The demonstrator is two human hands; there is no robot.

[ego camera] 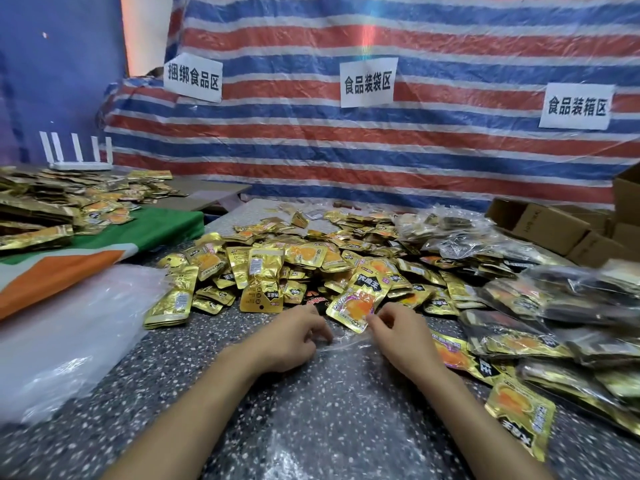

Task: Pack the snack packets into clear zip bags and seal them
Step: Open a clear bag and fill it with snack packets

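Observation:
A clear zip bag lies flat on the speckled table in front of me, its mouth toward the pile. My left hand pinches the bag's mouth edge at its left. My right hand pinches the edge at the right, its fingertips next to a gold snack packet with an orange picture. Behind it spreads a big heap of gold snack packets. The bag looks empty.
A stack of clear bags lies at the left. Filled bags pile up at the right, with cardboard boxes behind them. More packets cover a green and orange cloth far left. A striped tarp closes the back.

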